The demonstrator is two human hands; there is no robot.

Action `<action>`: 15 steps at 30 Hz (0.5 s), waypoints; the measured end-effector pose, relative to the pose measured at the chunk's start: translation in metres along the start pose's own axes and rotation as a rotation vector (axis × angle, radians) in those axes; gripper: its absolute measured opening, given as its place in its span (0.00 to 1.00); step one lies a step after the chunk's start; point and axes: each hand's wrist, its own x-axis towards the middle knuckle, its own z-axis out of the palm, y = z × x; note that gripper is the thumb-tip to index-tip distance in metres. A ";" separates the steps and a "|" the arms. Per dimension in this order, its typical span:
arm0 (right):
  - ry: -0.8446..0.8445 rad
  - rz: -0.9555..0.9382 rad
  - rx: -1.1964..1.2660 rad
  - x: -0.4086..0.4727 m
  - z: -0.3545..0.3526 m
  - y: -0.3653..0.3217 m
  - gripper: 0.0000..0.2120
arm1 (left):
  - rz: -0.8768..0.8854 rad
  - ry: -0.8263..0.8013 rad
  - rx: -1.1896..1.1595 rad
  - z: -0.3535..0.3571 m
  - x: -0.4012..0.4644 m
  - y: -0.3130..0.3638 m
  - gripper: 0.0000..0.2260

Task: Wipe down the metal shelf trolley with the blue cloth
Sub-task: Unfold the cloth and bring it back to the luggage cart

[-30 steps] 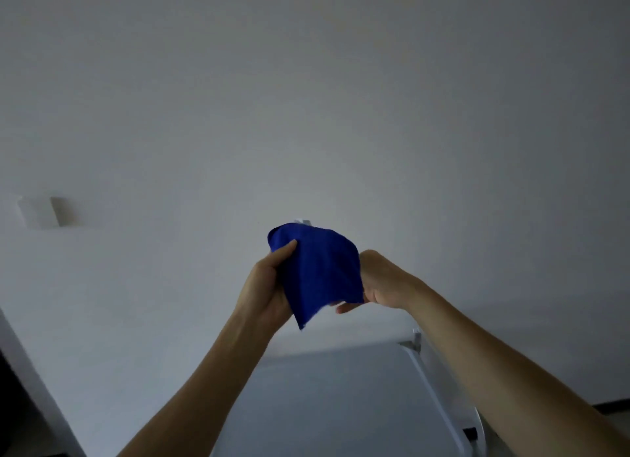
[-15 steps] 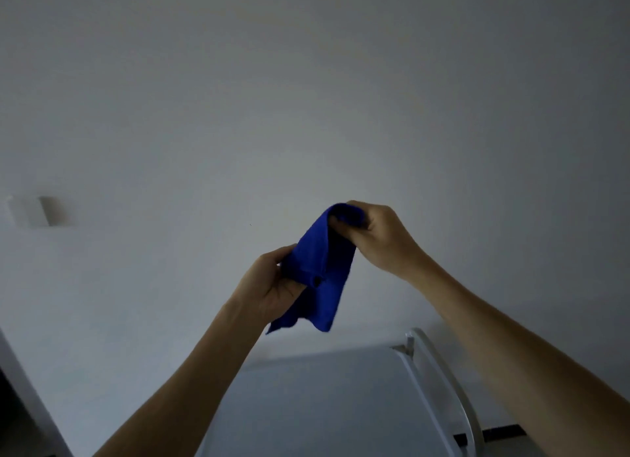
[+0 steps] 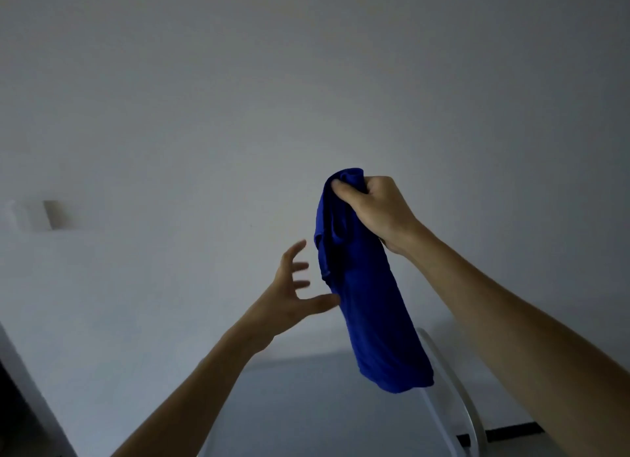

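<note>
The blue cloth (image 3: pixel 368 286) hangs down long and loose in the air, in front of a pale wall. My right hand (image 3: pixel 371 207) grips its top end, fingers curled round the bunched fabric. My left hand (image 3: pixel 293 293) is just left of the cloth with fingers spread, its thumb tip at the cloth's left edge, holding nothing. Below them lies the flat grey top shelf of the metal trolley (image 3: pixel 306 412). The trolley's curved handle bar (image 3: pixel 456 398) runs along its right side, partly behind the cloth's lower end.
A plain pale wall fills most of the view. A small light wall fitting (image 3: pixel 32 214) sits at the left. A dark skirting strip (image 3: pixel 504 434) shows at the lower right, and a dark edge (image 3: pixel 20 402) at the lower left corner.
My left hand has let go of the cloth and opened. My right hand has lifted the cloth higher, and it now hangs unfolded at full length.
</note>
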 end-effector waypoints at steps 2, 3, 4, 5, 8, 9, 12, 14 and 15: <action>-0.026 0.024 0.019 -0.005 -0.003 0.001 0.21 | 0.123 -0.062 -0.004 0.015 0.008 0.010 0.49; -0.035 0.040 0.046 -0.008 -0.005 0.002 0.23 | 0.176 -0.093 -0.051 0.022 0.014 0.014 0.48; -0.040 0.060 0.076 -0.011 -0.009 0.003 0.24 | 0.217 -0.120 -0.118 0.028 0.018 0.017 0.46; -0.039 0.081 0.104 -0.014 -0.014 0.004 0.25 | 0.237 -0.135 -0.199 0.032 0.023 0.021 0.41; -0.022 0.157 0.157 -0.024 -0.036 0.009 0.23 | 0.254 -0.139 -0.366 0.042 0.030 0.027 0.20; -0.008 0.181 0.169 -0.028 -0.045 0.012 0.25 | 0.260 -0.114 -0.379 0.046 0.032 0.027 0.15; 0.055 0.239 0.182 -0.044 -0.065 0.022 0.28 | 0.215 -0.025 -0.485 0.059 0.037 0.029 0.08; 0.095 0.286 0.189 -0.056 -0.074 0.026 0.29 | 0.153 -0.039 -0.591 0.068 0.037 0.032 0.08; 0.112 0.316 0.196 -0.064 -0.078 0.028 0.30 | 0.118 -0.059 -0.630 0.072 0.037 0.033 0.09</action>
